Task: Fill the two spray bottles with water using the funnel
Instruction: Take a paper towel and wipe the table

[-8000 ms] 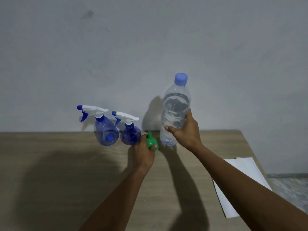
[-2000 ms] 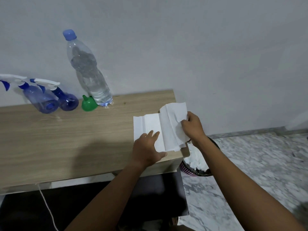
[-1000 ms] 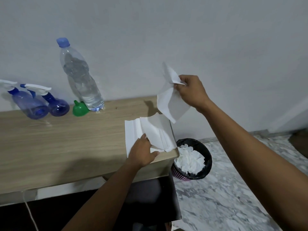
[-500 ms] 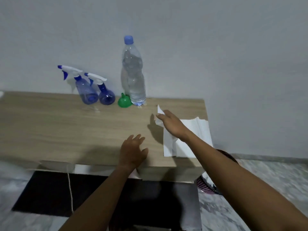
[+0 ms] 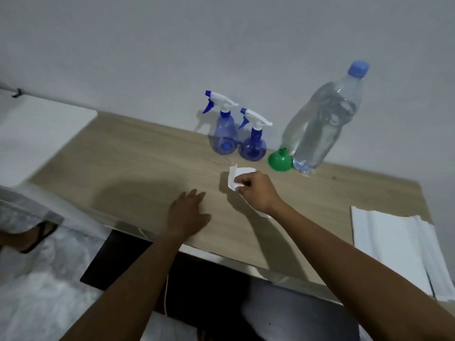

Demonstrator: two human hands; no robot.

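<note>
Wooden worktop against a grey wall: near its front edge the left hand lies flat, fingers straight, holding nothing. Just beyond, the right hand pinches a torn tissue piece. Directly behind it, at the back edge, two spray bottles stand upright with heads on. One green funnel and one water bottle stand to their right, nearer the right hand.

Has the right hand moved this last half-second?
Yes. Right hand, pinching a tissue, went left: from right of the water bottle to left of the funnel.
</note>
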